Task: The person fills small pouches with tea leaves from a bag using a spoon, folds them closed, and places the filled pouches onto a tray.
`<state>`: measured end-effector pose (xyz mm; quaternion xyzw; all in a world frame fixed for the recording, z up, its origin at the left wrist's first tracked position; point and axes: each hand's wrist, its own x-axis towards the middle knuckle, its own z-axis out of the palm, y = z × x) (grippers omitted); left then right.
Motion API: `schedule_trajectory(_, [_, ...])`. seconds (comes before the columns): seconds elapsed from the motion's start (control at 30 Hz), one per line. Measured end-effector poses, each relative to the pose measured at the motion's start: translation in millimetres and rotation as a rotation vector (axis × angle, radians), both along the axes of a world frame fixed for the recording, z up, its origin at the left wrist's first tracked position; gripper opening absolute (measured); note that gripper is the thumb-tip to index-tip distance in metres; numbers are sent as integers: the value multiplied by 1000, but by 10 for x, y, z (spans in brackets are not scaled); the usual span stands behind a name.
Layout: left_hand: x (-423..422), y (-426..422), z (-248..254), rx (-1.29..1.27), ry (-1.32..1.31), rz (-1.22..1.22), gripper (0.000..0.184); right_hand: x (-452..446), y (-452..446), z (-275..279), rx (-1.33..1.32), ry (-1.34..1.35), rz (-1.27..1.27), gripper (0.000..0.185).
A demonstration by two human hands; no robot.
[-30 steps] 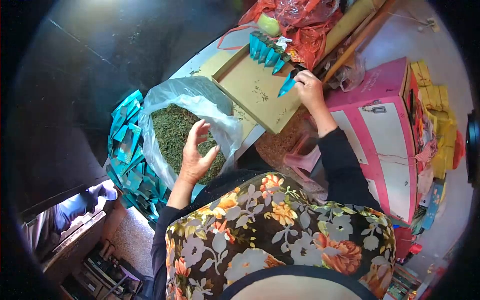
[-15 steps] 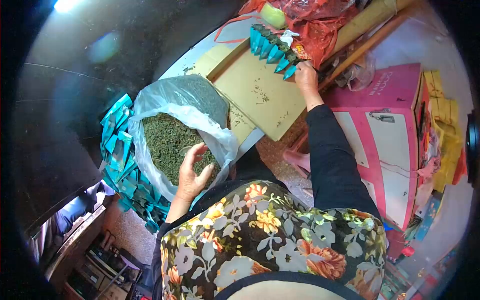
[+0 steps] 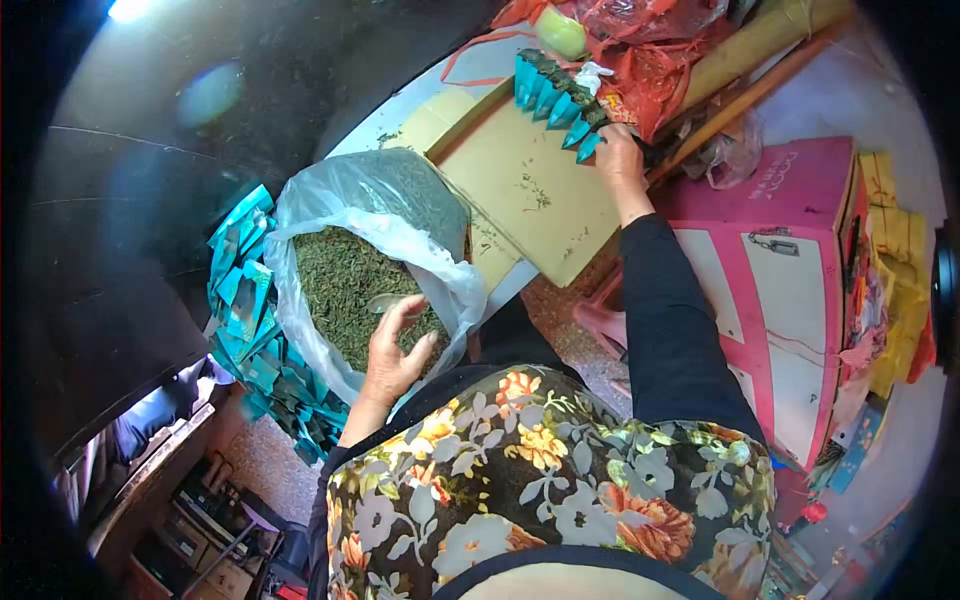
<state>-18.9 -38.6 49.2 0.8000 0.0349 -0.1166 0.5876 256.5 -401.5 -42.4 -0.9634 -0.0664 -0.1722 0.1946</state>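
Teal paper cones [image 3: 548, 103] stand in a row along the far side of a shallow tan cardboard box [image 3: 505, 205], dark leafy bits at their tops. At the row's near end my right hand [image 3: 620, 160] is closed on the top of the last teal cone [image 3: 588, 148]. My left hand [image 3: 395, 358], thumb and fingers apart, hovers over dried leaves [image 3: 345, 275] in a clear plastic bag [image 3: 455, 265]. By its fingertips a small clear rounded object [image 3: 385, 302] lies on the leaves; its kind cannot be made out.
A heap of folded teal paper [image 3: 245, 310] sits left of the bag. Red plastic bags [image 3: 650, 75], a pale green round item [image 3: 560, 33] and thick poles [image 3: 750, 55] lie beyond the box. A pink-and-white cabinet [image 3: 790, 280] stands to the right.
The whole view has shifted slightly, with the box and bag appearing a little further right. Both hands keep nearly the same places relative to the cones and leaves.
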Motion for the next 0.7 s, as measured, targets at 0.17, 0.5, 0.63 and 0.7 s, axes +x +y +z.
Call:
schedule_trajectory(0.17, [-50, 47, -16, -27, 3, 7, 50, -75, -5, 80, -17, 12, -13, 18])
schedule_trajectory(0.5, [-83, 39, -20, -26, -15, 47, 52, -122, -11, 105, -8, 25, -62, 22])
schedule_trajectory(0.63, [-69, -2, -44, -20, -22, 49, 50, -136, -49, 146, -35, -6, -45, 23])
schedule_trajectory(0.7, [-73, 4, -28, 17, -31, 38, 49, -52, -148, 82, -107, -84, 59, 25])
